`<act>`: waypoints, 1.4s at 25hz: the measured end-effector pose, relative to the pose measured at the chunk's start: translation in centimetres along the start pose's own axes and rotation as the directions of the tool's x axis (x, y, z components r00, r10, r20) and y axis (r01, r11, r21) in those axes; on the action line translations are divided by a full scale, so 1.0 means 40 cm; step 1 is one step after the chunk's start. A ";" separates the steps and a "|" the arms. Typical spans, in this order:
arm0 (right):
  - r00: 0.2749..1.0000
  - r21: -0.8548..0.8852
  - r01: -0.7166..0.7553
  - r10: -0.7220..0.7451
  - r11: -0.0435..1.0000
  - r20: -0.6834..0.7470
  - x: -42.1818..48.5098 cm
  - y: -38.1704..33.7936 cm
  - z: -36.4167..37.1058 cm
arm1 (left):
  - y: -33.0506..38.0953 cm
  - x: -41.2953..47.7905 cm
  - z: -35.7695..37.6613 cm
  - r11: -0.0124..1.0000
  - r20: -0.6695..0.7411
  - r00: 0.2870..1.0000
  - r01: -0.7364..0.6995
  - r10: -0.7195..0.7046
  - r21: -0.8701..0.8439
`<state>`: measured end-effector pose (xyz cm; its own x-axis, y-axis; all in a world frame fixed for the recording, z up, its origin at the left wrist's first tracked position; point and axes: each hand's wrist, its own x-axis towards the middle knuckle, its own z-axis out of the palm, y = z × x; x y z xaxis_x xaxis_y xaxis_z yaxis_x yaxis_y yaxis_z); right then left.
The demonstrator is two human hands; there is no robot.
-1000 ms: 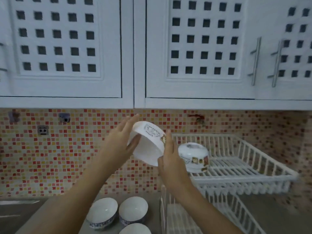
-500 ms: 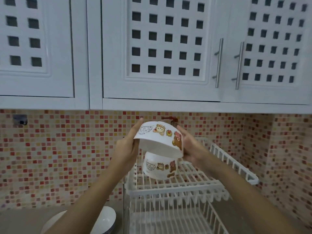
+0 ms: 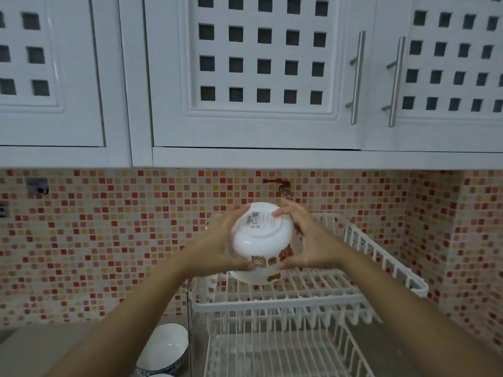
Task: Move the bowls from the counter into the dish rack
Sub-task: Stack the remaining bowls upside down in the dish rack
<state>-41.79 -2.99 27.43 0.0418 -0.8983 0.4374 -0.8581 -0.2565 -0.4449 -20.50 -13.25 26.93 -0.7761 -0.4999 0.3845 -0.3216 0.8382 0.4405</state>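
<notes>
Both hands hold a white cartoon-printed bowl [image 3: 261,235] upside down, its base with a label facing me. My left hand [image 3: 217,246] grips its left side and my right hand [image 3: 307,240] its right side. The held bowl sits over a second cartoon bowl [image 3: 255,276], also upside down, on the upper tier of the white dish rack [image 3: 353,295]; only that bowl's lower rim shows. Whether the two bowls touch is unclear. A white bowl with a blue pattern [image 3: 163,349] stands upright on the counter at the rack's left.
The rack's lower tier [image 3: 285,355] lies below the top one. White wall cabinets [image 3: 261,77] with metal handles hang overhead. A red and orange mosaic backsplash [image 3: 109,240] runs behind. The grey counter [image 3: 40,349] extends left.
The bowl has been turned fully upside down and lowered onto the bowl in the rack's upper tier. My view has shifted right and closer to the rack.
</notes>
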 end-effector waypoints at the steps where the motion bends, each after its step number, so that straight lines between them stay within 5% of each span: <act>1: 0.999 -0.087 -0.005 0.008 0.996 0.032 0.011 0.005 0.008 | -0.003 0.005 0.015 0.999 0.010 1.000 0.009 -0.010 0.035; 17: 0.986 -0.247 0.043 -0.001 0.968 0.165 0.026 0.076 0.099 | -0.036 0.015 0.078 0.968 0.065 0.995 0.060 -0.079 0.245; 24: 0.961 -0.208 -0.071 0.123 0.976 0.248 -0.009 0.048 0.083 | -0.017 -0.008 0.055 0.962 0.181 0.971 0.109 -0.157 0.251; 30: 0.997 0.003 -0.075 0.075 0.997 -0.012 0.014 -0.120 0.086 | -0.010 -0.037 -0.050 0.929 -0.080 0.986 0.164 -0.145 0.331; 35: 0.969 0.262 0.017 0.049 0.965 -0.241 0.074 -0.339 0.241 | -0.082 -0.140 -0.146 0.925 -0.253 0.934 0.310 -0.253 0.221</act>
<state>-25.09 -5.61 27.25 -0.1246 -0.7971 0.5908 -0.6930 -0.3562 -0.6268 -11.94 -14.46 28.07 -0.5060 -0.7340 0.4531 -0.6580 0.6681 0.3474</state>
